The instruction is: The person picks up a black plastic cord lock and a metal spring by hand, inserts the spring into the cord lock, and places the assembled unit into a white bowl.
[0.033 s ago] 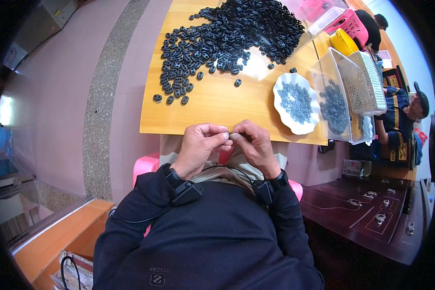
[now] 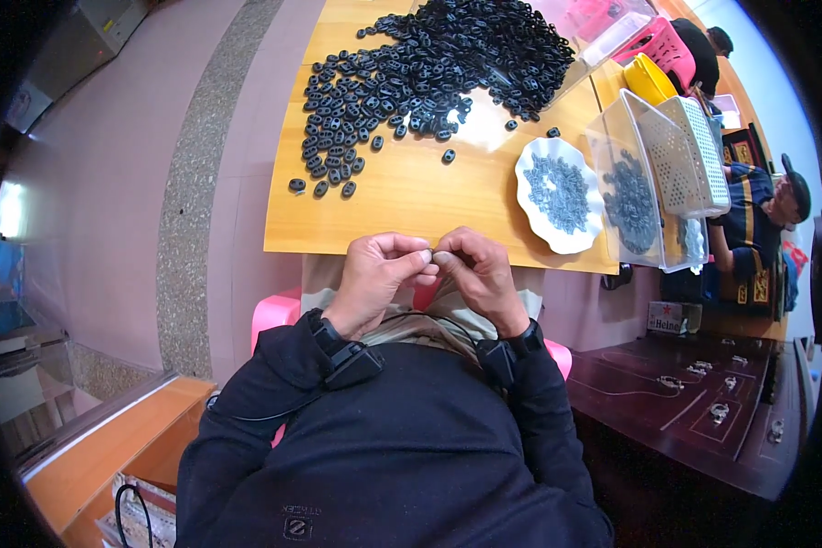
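Hands: our left hand (image 2: pixel 374 281) and right hand (image 2: pixel 482 276) met before the table's (image 2: pixel 384 219) near edge, pinched on what looked like a tiny dark piece (image 2: pixel 433 257), mostly hidden.
Change: we saw no clear shift from a moment earlier; the fingerwork seemed ongoing.
Black pieces (image 2: pixel 498 50): heaped far, strewn left.
Dish (image 2: pixel 568 243): near right, holding greyish bits (image 2: pixel 560 194).
Writing: a box (image 2: pixel 672 319) at right bore lettering; our top (image 2: pixel 402 420), an emblem (image 2: pixel 297 529).

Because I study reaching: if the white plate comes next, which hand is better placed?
Probably the right hand: it lies nearer the white plate, while the left hand is farther across.
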`<state>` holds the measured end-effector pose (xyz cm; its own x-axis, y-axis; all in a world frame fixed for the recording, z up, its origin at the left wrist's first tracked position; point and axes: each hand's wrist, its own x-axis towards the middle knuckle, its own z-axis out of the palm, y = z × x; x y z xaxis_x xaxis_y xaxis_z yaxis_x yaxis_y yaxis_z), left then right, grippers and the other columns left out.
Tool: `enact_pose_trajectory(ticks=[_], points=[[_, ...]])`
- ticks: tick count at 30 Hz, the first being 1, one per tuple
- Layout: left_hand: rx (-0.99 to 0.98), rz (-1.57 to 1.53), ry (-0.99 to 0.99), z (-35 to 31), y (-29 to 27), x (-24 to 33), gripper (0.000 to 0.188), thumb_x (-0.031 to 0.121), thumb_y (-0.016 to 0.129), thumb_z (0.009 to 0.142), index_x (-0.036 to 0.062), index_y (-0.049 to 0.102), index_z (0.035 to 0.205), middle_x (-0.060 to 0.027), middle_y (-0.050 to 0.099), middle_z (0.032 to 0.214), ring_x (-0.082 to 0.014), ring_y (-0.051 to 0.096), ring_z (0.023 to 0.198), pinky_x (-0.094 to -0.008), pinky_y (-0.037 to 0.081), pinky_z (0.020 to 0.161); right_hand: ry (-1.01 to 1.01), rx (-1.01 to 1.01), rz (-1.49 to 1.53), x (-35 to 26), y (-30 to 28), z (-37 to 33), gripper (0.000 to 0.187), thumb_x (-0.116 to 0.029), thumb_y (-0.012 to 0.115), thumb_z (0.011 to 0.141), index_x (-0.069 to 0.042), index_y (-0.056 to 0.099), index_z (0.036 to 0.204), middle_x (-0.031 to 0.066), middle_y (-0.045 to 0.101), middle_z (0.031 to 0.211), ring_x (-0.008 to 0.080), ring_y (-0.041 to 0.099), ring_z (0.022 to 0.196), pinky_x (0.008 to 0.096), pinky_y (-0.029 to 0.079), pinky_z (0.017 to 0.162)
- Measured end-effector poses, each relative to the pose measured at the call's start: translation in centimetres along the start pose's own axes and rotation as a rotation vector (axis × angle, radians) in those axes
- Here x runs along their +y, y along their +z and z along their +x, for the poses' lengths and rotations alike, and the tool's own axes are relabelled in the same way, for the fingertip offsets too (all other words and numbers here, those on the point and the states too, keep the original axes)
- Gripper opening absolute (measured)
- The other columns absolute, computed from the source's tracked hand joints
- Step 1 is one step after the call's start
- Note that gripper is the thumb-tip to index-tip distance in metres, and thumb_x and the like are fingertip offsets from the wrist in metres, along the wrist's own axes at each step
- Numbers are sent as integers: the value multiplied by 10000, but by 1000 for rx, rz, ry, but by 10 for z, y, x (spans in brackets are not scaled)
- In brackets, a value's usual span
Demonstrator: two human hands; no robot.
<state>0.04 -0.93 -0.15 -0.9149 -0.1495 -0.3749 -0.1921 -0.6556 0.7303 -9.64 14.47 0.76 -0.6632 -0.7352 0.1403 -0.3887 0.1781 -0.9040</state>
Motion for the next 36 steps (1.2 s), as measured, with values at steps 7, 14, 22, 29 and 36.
enact_pose_trajectory(ticks=[7,14,22,29,36], points=[[1,-47,31,1,-1,0,120,21,615,886,-24,615,998,-112,675,877,-140,669,764,-249,574,716,21,60,86,4,5,-1,20,17,636,839,9,627,855,52,606,789,108,570,696,238,457,624],[-1,-75,-1,0,4,3,120,18,614,887,-20,611,1001,-109,671,884,-141,669,784,-245,576,722,129,10,280,6,-4,-4,76,3,630,865,23,649,936,33,632,868,82,574,799,215,463,705],[-12,-115,-5,-1,2,2,137,7,612,886,-28,598,1017,-112,667,905,-148,670,799,-251,581,736,193,8,352,7,-3,-5,81,-7,636,870,18,650,946,12,629,868,73,569,794,213,468,713],[-13,-88,-20,-1,3,3,144,13,616,887,-30,596,1022,-111,668,898,-148,673,795,-259,582,729,136,36,256,10,2,-5,41,-19,639,871,11,642,900,8,624,815,63,553,748,208,457,665],[1,-114,0,0,2,-1,164,9,609,888,-58,594,1037,-124,670,877,-148,673,756,-239,575,688,90,93,148,5,9,-6,25,-1,626,878,23,631,879,17,625,810,60,544,727,204,450,649]])
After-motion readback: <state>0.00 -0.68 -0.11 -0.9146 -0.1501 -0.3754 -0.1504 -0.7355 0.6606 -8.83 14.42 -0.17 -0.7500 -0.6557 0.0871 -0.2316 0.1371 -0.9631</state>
